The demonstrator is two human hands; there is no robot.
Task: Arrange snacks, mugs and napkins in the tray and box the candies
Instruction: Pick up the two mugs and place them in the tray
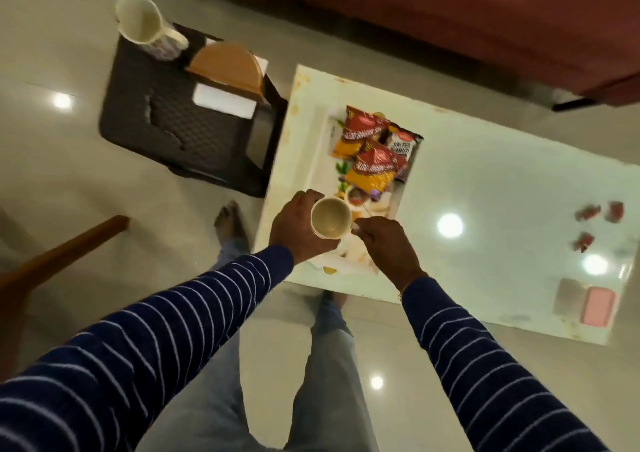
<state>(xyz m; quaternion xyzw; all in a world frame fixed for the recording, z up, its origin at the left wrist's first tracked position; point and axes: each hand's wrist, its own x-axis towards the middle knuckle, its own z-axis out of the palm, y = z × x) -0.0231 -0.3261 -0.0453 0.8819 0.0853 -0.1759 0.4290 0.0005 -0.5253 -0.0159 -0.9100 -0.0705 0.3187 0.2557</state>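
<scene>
A cream mug (327,217) hangs over the near end of the white patterned tray (322,147). My left hand (298,226) wraps its side and my right hand (384,244) pinches its handle. Three snack packets (372,150) lie in the tray's far half. A second mug (138,24) stands on the dark stool (180,129), next to a wooden napkin holder (227,65) with white napkins (225,100). Red candies (599,219) lie scattered at the table's right, near a pink box (597,306) and its lid (569,296).
The glossy white table (485,192) reflects ceiling lights. A red-brown sofa (450,12) runs along the far side. A wooden chair arm (59,257) juts in at the left. My legs and a bare foot (230,221) are below the table's near edge.
</scene>
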